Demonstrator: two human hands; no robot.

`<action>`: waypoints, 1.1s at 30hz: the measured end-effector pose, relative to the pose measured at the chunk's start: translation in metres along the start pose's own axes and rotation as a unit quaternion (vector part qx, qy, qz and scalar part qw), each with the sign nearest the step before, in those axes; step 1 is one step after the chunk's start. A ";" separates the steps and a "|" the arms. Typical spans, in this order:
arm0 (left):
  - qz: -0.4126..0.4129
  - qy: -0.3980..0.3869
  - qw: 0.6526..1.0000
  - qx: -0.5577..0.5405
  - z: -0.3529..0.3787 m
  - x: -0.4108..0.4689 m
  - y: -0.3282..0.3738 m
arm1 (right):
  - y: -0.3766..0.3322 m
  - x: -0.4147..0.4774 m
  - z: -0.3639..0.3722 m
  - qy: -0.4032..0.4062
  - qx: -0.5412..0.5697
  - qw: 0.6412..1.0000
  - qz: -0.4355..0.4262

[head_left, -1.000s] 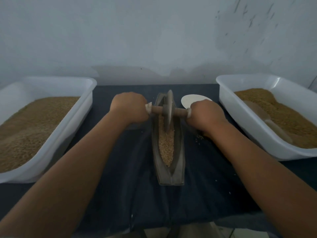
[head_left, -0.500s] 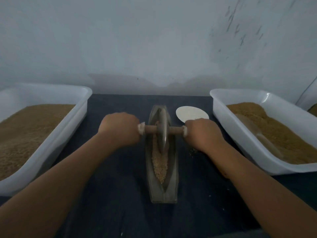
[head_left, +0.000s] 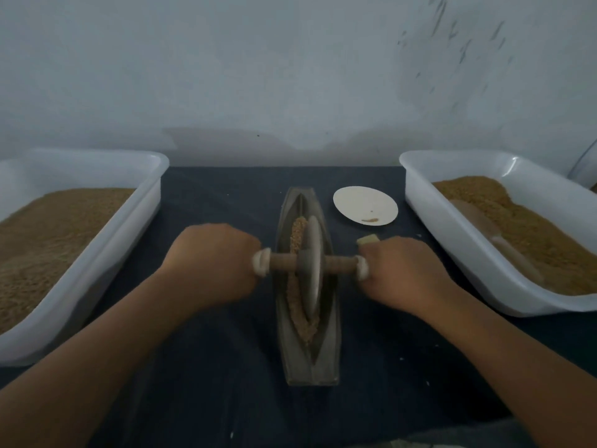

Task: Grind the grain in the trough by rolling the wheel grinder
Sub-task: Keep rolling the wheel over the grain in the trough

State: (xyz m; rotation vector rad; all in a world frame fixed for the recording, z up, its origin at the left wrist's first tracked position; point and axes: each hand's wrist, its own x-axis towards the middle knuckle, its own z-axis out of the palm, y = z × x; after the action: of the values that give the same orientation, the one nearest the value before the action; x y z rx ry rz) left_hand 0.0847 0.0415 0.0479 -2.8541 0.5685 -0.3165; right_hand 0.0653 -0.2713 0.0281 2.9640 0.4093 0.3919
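A narrow boat-shaped grey trough (head_left: 332, 344) lies lengthwise on the dark cloth in the middle. Tan grain (head_left: 298, 305) fills its groove. The wheel grinder (head_left: 312, 270), a grey disc on a wooden axle, stands upright in the groove near the trough's middle. My left hand (head_left: 213, 263) grips the axle's left end and my right hand (head_left: 400, 273) grips its right end. Both handle ends are hidden inside my fists.
A white tub (head_left: 97, 247) of grain stands at the left. Another white tub (head_left: 452, 240) at the right holds grain and a half-buried scoop (head_left: 494, 234). A small white plate (head_left: 365, 205) lies beyond my right hand, a pale small object (head_left: 368, 239) beside it. A wall is close behind.
The wheel has rolled from the trough's far end toward me to about its middle, with both hands drawn back along with it. More grain now shows beyond the wheel.
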 end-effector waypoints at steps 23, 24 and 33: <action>-0.082 -0.012 0.995 -0.047 0.000 0.073 -0.008 | 0.002 0.070 0.011 0.068 -0.010 0.996 0.062; -0.087 -0.009 0.995 -0.052 -0.003 0.083 -0.008 | 0.003 0.077 0.012 0.082 -0.003 0.994 0.069; 0.002 -0.010 0.999 -0.047 0.005 -0.003 -0.002 | -0.003 0.003 -0.008 0.053 -0.016 0.998 -0.008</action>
State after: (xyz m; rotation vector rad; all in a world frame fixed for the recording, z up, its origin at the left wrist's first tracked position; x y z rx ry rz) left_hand 0.0846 0.0456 0.0429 -2.9430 0.6013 -0.2663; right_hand 0.0651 -0.2667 0.0364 2.9161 0.4327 0.5509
